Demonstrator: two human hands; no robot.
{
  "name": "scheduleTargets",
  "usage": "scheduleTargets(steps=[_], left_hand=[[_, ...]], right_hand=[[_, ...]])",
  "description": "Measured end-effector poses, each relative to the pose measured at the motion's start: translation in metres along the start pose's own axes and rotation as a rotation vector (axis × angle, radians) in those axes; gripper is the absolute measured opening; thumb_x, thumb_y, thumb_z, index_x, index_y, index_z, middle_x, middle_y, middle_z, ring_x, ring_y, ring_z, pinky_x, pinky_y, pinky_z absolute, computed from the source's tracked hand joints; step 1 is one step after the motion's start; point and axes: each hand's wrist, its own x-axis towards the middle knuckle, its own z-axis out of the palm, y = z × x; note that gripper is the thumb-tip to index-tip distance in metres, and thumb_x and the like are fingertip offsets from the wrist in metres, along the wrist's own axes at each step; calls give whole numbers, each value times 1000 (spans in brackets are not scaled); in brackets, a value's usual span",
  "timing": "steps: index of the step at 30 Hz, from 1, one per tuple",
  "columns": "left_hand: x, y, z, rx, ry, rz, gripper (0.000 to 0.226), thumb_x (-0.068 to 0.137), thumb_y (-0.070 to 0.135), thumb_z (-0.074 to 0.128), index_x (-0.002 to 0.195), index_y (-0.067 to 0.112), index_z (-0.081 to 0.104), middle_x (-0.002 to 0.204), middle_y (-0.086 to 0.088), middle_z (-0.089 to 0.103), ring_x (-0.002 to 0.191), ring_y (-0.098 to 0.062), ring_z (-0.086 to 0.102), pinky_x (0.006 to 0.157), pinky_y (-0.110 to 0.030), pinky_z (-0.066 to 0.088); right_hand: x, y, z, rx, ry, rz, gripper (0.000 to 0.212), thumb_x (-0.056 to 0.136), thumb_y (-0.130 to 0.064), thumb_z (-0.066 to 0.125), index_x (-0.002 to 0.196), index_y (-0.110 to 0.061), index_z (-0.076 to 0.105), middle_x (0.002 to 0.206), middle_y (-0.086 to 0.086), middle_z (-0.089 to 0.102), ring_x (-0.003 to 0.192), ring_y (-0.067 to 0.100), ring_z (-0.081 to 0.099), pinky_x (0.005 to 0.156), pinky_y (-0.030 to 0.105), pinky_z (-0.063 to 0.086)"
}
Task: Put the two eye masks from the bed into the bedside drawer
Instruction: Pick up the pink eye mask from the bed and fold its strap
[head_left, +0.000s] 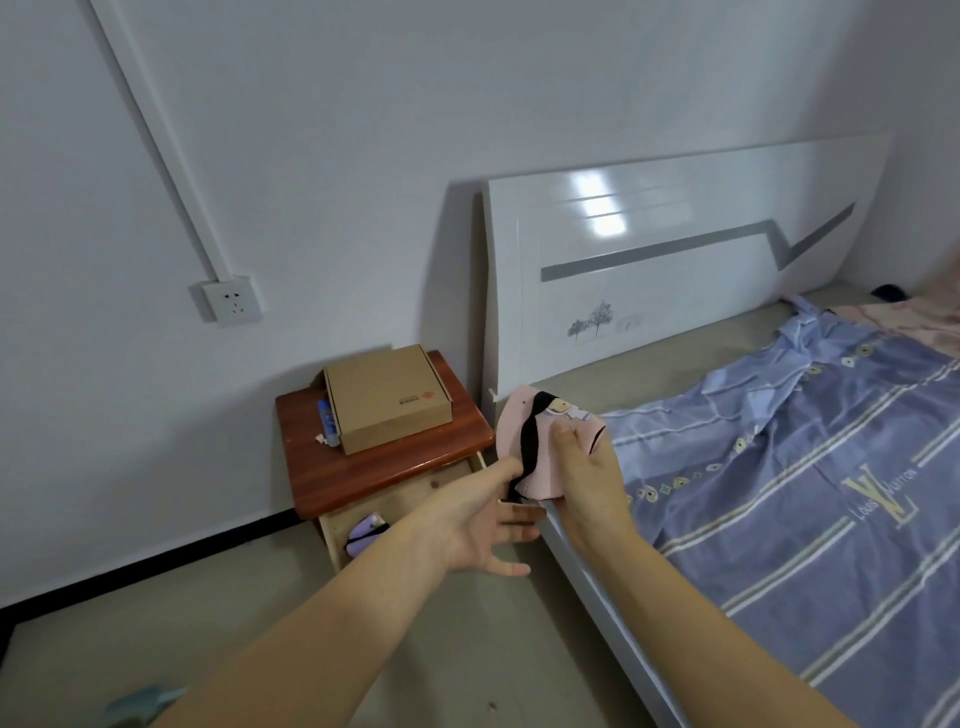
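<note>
With the right hand (584, 480) pinching the pink mask (540, 447) and the left hand (483, 525) spread beneath, the strap (527, 441) dangling between the fingers could snag on the drawer (332, 535) edge.

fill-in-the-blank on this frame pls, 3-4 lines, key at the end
1. The right hand holds a ____ eye mask with a black strap.
2. The lilac eye mask lies inside the open ____.
3. The cardboard box sits on top of the ____.
4. The left hand is ____, fingers spread below the mask.

Missing words: pink; drawer; bedside table; open
</note>
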Motion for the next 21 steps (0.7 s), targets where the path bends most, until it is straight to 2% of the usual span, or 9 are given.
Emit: scheduleTargets(steps=[4,6,8,10,12,14,16,18,21], left_hand=[[1,-11,3,-141,50,65,16,85,37,53,92,24,59,92,-4,65,88,-18,59,74,-43,46],[7,-15,4,-214,154,209,13,87,28,56,94,19,62,102,-10,67,97,-24,61,79,-41,46],[9,-14,2,-317,186,396,18,89,20,56,103,14,65,116,-16,65,110,-33,59,95,-45,46],[8,-9,-1,-353,202,535,17,89,20,57,101,15,68,115,-13,67,107,-30,60,94,-43,47],[6,-2,-2,-344,274,633,14,89,20,57,87,19,71,105,-10,69,97,-23,63,83,-40,50],[6,7,-7,-330,380,722,19,90,19,55,78,21,70,98,-10,69,93,-23,62,84,-41,49],[1,17,-18,-234,462,803,17,91,21,53,82,23,67,97,-9,69,95,-25,62,85,-42,50],[-8,25,-35,1,448,857,15,91,24,52,86,27,66,101,-7,69,98,-23,64,86,-42,52],[-17,25,-59,490,354,833,15,90,20,53,85,26,66,93,0,70,87,-10,64,76,-27,50]], right_hand=[[-2,8,6,11,69,-50,13,95,-18,49,105,-24,54,114,16,64,107,30,61,96,53,48],[-2,8,10,45,48,-60,13,94,-16,50,100,-27,55,114,15,64,107,29,61,97,53,48],[0,7,11,86,-19,-71,16,93,-11,51,101,-24,55,116,18,62,107,31,60,96,52,48],[2,5,12,135,-74,-54,18,92,-7,52,102,-22,55,111,14,63,104,28,60,93,49,49],[1,6,12,168,-101,-29,15,91,-6,53,97,-20,55,102,7,64,98,22,61,91,46,49],[0,10,11,197,-120,-2,7,92,-10,52,93,-16,56,98,5,66,93,19,64,88,40,51],[3,12,7,177,-86,30,7,93,-15,51,92,-12,57,94,4,70,90,15,69,88,37,54],[15,9,5,83,-53,122,22,94,-24,49,104,-7,58,99,5,72,94,17,69,91,38,52],[35,-4,13,-35,-231,339,45,95,-45,40,118,-10,56,111,14,68,100,27,65,87,42,53]])
